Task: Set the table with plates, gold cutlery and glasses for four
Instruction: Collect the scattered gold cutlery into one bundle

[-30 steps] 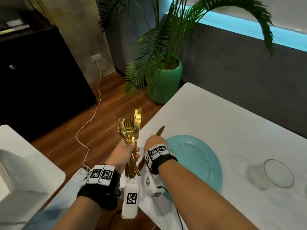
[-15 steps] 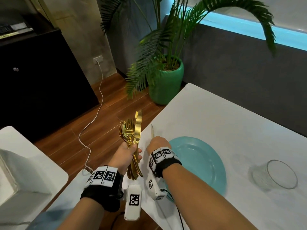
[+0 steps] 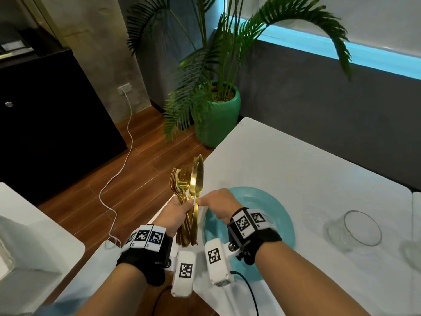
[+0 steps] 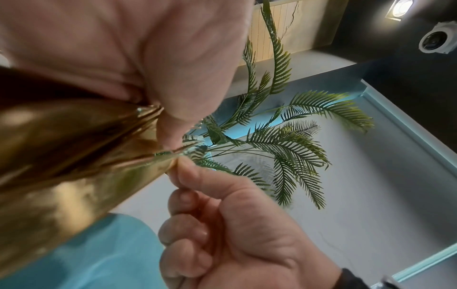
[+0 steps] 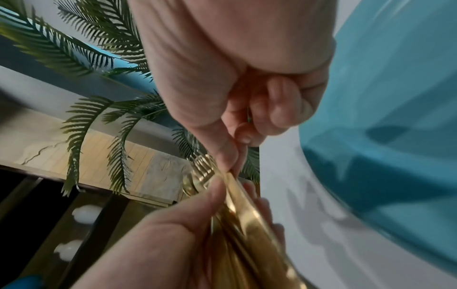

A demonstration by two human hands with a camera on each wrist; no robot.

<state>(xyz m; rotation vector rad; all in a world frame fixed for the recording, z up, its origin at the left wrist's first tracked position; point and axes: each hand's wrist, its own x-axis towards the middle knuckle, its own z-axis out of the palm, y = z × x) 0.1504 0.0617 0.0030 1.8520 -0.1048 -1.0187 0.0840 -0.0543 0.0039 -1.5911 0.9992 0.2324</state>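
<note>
R hand (image 3: 217,202) now back at gold cutlery (image 3: 190,190), pinching knife (image 3: 196,176); L hand (image 3: 176,212) grips bundle.

— Any words or numbers to read here?
— None. Only black-and-white square code markers on the wristbands (image 3: 148,237) and on the white wrist units (image 3: 185,270), no legible text.

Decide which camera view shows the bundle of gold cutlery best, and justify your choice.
The head view: the whole gold cutlery bundle shows, forks and knife upright in the left hand, the right hand pinching it. Both wrist views give only blurred gold close-ups.
</note>
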